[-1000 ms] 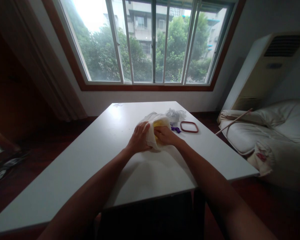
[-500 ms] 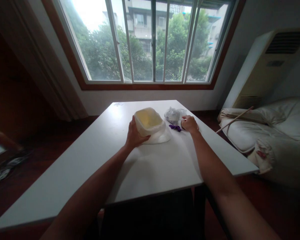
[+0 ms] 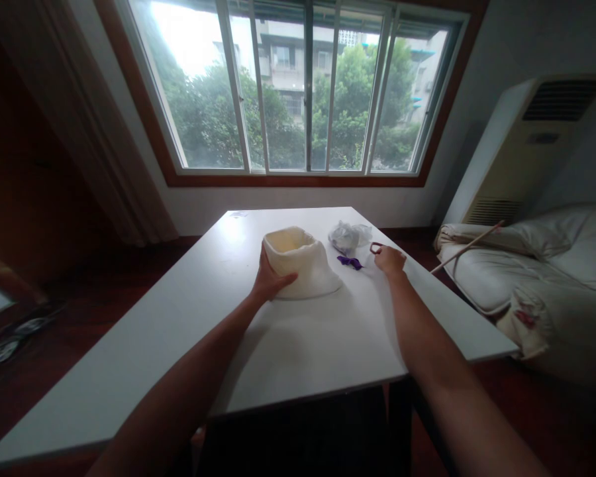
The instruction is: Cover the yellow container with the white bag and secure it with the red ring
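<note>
White counter, carrying the bin. Bin: stands open-topped on the counter; probably light and fairly stiff-walled. White bag: draped over the bin's outside, spreading at its right foot; likely soft, thin and slippery, so the bin is best held firmly by wall and bag together. Left hand: grip clamped on the bin's near left side, thumb in front. Crumpled plastic bag: right of the bin, apparently almost weightless. Right hand: farther right of the bin, grip closed on the brown ring, mostly hidden; likely light and rigid, best taken by one side. Purple scrap: right of the bin, seemingly limp.
</note>
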The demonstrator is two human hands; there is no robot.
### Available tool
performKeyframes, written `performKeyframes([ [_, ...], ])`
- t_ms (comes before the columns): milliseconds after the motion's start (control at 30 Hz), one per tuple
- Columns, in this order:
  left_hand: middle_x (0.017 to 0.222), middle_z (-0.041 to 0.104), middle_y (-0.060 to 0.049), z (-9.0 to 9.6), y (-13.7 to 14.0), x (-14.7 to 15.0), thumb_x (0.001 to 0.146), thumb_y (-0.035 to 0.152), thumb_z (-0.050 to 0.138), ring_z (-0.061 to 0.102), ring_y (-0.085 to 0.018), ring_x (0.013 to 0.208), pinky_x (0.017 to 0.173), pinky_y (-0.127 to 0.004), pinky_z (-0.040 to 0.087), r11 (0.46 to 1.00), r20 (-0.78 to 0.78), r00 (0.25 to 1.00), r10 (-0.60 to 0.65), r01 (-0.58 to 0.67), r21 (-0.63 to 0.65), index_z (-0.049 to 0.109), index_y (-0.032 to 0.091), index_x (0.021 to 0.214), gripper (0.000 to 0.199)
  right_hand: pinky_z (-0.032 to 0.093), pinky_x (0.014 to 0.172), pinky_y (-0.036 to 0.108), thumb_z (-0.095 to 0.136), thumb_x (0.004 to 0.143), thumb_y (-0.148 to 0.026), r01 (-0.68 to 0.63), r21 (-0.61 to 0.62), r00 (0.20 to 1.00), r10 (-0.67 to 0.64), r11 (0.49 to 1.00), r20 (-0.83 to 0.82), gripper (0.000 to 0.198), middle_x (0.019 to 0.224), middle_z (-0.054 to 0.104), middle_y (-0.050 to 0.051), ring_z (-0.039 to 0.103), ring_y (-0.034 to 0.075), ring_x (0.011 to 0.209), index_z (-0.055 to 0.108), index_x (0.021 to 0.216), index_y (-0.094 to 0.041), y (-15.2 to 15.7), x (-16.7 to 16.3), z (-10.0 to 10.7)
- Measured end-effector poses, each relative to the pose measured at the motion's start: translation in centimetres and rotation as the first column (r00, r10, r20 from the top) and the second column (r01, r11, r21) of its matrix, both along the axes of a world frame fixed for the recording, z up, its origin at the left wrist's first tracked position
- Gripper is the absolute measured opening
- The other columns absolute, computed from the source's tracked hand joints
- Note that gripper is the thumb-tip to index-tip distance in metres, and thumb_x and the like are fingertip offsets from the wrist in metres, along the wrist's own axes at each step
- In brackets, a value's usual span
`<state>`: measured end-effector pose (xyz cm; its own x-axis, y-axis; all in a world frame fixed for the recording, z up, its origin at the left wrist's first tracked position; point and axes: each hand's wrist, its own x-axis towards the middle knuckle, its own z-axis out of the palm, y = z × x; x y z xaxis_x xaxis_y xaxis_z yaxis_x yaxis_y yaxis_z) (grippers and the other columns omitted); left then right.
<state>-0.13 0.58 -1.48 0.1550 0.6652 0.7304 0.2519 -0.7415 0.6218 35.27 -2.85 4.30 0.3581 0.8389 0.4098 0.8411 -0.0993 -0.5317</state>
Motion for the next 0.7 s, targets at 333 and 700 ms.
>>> performKeyframes([
  [333, 0.156, 0.028, -0.022, 1.1, -0.4, -1.0, 0.061, 0.053, 0.085, 0.032, -0.039, 0.143, 0.115, -0.057, 0.032, 0.931, -0.025, 0.954, -0.299, 0.285, -0.229, -0.004, 0.022, 0.156, 0.134, 0.045, 0.096, 0.043, 0.058, 0.091, -0.027, -0.486, 0.569, 0.861, 0.474, 0.663, 0.184, 0.016, 0.099, 0.072, 0.006, 0.063, 0.023, 0.098, 0.071, 0.1, -0.022, -0.4, -8.7, 2.4],
  [700, 0.161, 0.022, -0.015, 6.8, -3.1, -2.5, 0.091, 0.062, 0.048, 0.02, -0.031, 0.15, 0.12, -0.056, 0.022, 0.982, -0.283, 0.942, 0.183, -0.163, 0.092, 0.027, 0.024, 0.153, 0.076, 0.029, 0.112, 0.048, 0.06, 0.093, -0.027, -0.559, 0.611, 0.814, 0.513, 0.561, 0.273, 0.016, 0.096, 0.068, 0.002, 0.06, 0.021, 0.101, 0.072, 0.104, -0.03, -3.3, -15.6, 2.5],
])
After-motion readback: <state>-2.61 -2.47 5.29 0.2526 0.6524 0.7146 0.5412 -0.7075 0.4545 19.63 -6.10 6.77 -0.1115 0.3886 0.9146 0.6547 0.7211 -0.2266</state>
